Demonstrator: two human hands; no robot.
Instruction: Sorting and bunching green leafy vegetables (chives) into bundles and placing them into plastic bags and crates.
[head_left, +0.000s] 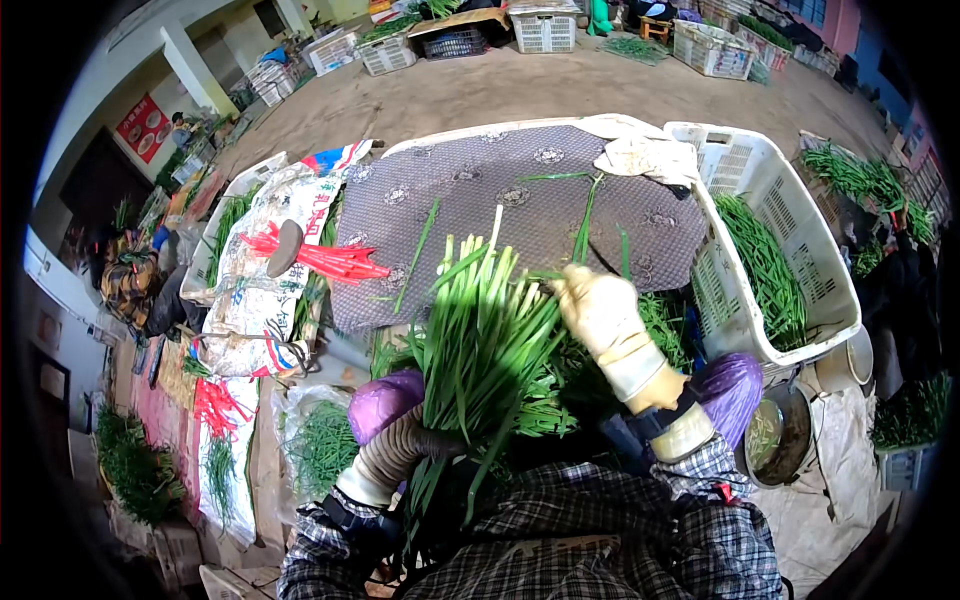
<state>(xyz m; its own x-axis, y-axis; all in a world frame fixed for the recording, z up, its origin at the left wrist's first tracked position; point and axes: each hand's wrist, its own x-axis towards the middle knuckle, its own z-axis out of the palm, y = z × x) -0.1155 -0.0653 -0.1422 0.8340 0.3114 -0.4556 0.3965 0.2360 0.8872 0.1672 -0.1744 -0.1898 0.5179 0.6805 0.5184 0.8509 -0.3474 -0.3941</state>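
Observation:
A thick bunch of green leafy stalks (480, 337), pale at the cut ends, leans over my lap with those ends pointing away from me. My left hand (439, 444), in a dark glove with a ribbed brown sleeve, grips its lower leafy part; the fingers are mostly hidden. My right hand (596, 304), in a cream glove, is curled at the right side of the pale ends, its fingertips closed on stalks there. Beyond the bunch lies a grey patterned mat (472, 206) with a few loose green leaves (418, 255) on it. More greens (544, 409) lie beneath the bunch.
Left of the mat, a stone (285, 249) rests on red plastic strips (341, 262) over a printed woven sack (251, 307). At right stand a white crate (832, 300) of greens and a metal basin (802, 435). A cream cloth (645, 154) covers the mat's far corner.

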